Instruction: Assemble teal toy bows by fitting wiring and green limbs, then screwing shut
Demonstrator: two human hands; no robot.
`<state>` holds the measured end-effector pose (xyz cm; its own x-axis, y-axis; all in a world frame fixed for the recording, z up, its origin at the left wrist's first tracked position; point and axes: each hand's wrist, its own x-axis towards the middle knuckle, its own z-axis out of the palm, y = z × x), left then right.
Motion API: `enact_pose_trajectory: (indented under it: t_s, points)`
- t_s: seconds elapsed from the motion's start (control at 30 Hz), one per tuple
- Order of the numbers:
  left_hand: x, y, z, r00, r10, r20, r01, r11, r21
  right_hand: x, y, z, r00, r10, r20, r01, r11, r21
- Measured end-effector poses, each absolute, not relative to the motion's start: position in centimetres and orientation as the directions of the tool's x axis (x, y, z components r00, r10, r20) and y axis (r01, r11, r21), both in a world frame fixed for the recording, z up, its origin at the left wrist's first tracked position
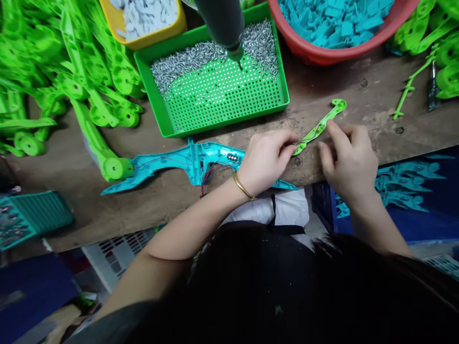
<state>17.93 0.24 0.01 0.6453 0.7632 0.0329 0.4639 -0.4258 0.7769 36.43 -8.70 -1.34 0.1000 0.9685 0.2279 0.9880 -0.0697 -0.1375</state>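
A slim green plastic limb piece [323, 122] lies slanted on the wooden bench, with a thin wire [312, 137] along it. My left hand [265, 160] is closed in a pinch at the piece's lower end, where the wire meets the fingertips. The index fingertip of my right hand [351, 160] touches the upper part of the green piece; its thumb stays apart. Under and beside my left wrist is a turquoise bow-shaped shell [161, 162], its middle partly hidden. It has red and dark wires and a small metal-looking part [233, 157] inside.
A power screwdriver [224, 24] hangs over a green tray [222, 122] of screws. Behind stand a red bowl [304, 52] of turquoise pieces and a yellow bin [143, 43] of white pieces. Green parts [71, 62] pile up left. A blue crate [412, 220] with turquoise shells is below right.
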Motion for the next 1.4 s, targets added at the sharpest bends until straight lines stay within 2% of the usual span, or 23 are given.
enact_pose_trajectory:
  t_s: [0.2, 0.4, 0.53, 0.67, 0.77, 0.93, 1.1, 1.3, 1.4]
  points:
    - [17.3, 0.7, 0.6, 0.722, 0.691, -0.016, 0.460, -0.463, 0.757, 34.7, -8.4, -2.4, 0.043, 0.942, 0.334, 0.979, 0.027, -0.202]
    - [17.1, 1.1, 0.4, 0.739, 0.672, -0.043, 0.476, -0.477, 0.739, 35.0, -8.3, -3.2, 0.040, 0.928, 0.370, 0.976, 0.042, -0.212]
    - [17.2, 1.2, 0.2, 0.762, 0.646, -0.044, 0.481, -0.521, 0.705, 34.8, -8.7, -2.8, 0.073, 0.939, 0.336, 0.964, 0.020, -0.264]
    - [17.3, 1.1, 0.2, 0.755, 0.653, -0.050, 0.494, -0.518, 0.698, 33.7, -9.2, -2.5, 0.015, 0.922, 0.387, 0.936, 0.124, -0.331]
    - [17.4, 1.0, 0.3, 0.754, 0.655, -0.059, 0.497, -0.509, 0.702, 32.9, -9.3, -2.9, -0.015, 0.881, 0.472, 0.921, 0.196, -0.337]
    - [17.2, 0.9, 0.5, 0.778, 0.625, -0.070, 0.483, -0.523, 0.702, 32.3, -9.4, -3.7, -0.004, 0.841, 0.541, 0.933, 0.198, -0.302]
    - [16.4, -0.1, -0.1, 0.811, 0.585, 0.012, 0.421, -0.597, 0.683, 32.2, -10.2, -3.4, -0.006, 0.844, 0.537, 0.941, 0.186, -0.282]
    - [15.6, -2.4, -2.2, 0.758, 0.613, 0.223, 0.461, -0.745, 0.481, 31.7, -10.8, -3.7, -0.011, 0.876, 0.483, 0.933, 0.183, -0.311]
    - [15.3, -2.7, -2.9, 0.748, 0.619, 0.238, 0.449, -0.737, 0.505, 31.5, -10.8, -3.8, 0.013, 0.893, 0.451, 0.920, 0.166, -0.355]
